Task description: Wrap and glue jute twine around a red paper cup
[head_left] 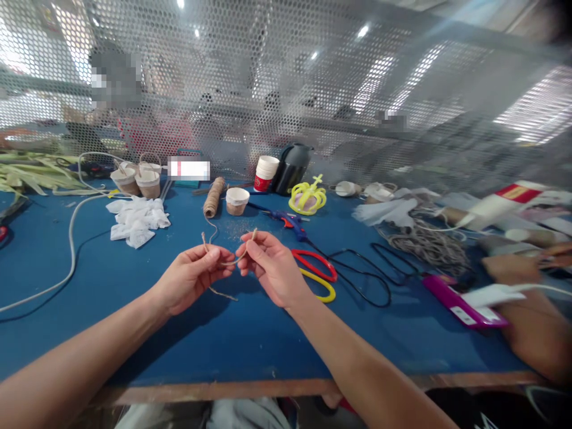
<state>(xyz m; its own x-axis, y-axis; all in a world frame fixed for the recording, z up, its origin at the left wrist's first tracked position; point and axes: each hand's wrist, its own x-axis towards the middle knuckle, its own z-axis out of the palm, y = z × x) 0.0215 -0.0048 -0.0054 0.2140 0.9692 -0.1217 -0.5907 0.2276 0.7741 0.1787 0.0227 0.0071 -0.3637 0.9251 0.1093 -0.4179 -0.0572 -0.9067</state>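
Both hands pinch a short length of tan twine (229, 263) above the blue table. My left hand (192, 274) has it between thumb and fingers, with one end sticking up and a strand hanging below. Its other end pokes up between the thumb and forefinger of my right hand (270, 265). Behind the hands lies a spool of twine (214, 196), its loose strand trailing toward my left hand. A small cup (237, 201) with a white fabric rim and brown wrap stands beside the spool. Scissors with red and yellow handles (319, 265) lie partly behind my right hand.
A blue glue gun (290, 223) lies with its black cord looping right to a purple power strip (465, 304). White fabric pieces (137, 219), wrapped cups (149, 183), a yellow crown (307, 196), paper cups (266, 173) and a dark jug (292, 168) stand around. Another person's arm (531, 310) rests at right.
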